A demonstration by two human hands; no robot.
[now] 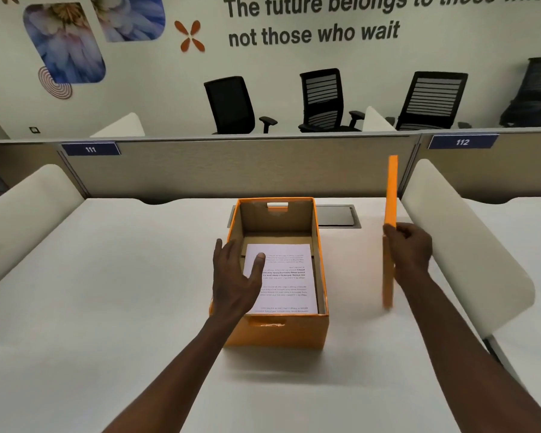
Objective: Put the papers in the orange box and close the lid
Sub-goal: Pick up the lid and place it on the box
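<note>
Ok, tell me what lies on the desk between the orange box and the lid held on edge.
Nothing: in the head view, the white desk between the orange box and the lid in the right hand is bare.

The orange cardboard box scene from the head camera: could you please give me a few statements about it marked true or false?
1. The orange cardboard box stands open on the white desk. True.
2. The printed white paper sheets lie on the desk beside the box. False: they lie inside the box.
3. The right hand holds the flat orange lid up on edge, to the right of the box. True.
4. The left hand grips the lid too. False: it is open over the box's left wall, thumb above the papers.
5. The lid already covers the box. False: it is off and apart from it.
</note>
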